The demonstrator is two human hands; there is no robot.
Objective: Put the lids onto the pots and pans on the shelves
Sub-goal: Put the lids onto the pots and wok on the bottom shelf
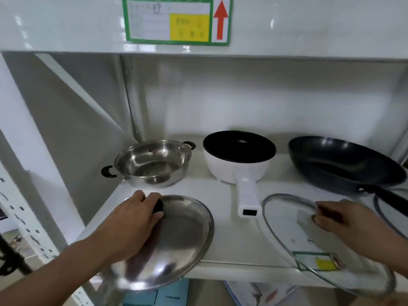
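On the white shelf [234, 237] stand a steel two-handled pot [152, 165] at left, a white saucepan [239, 160] with a dark inside in the middle, and a dark wok [340, 164] at right. All three are uncovered. My left hand [136, 215] grips the black knob of a steel lid [176, 244], which is tilted over the shelf's front edge, in front of the steel pot. My right hand [344, 217] holds the knob of a glass lid [309, 244], tilted before the saucepan's handle and the wok.
A second glass lid's rim [382, 208] lies under the wok's handle at far right. A green-bordered label with a red arrow [176, 18] hangs on the shelf above. Boxes [163, 297] sit on the level below. A perforated upright post [26, 217] stands at left.
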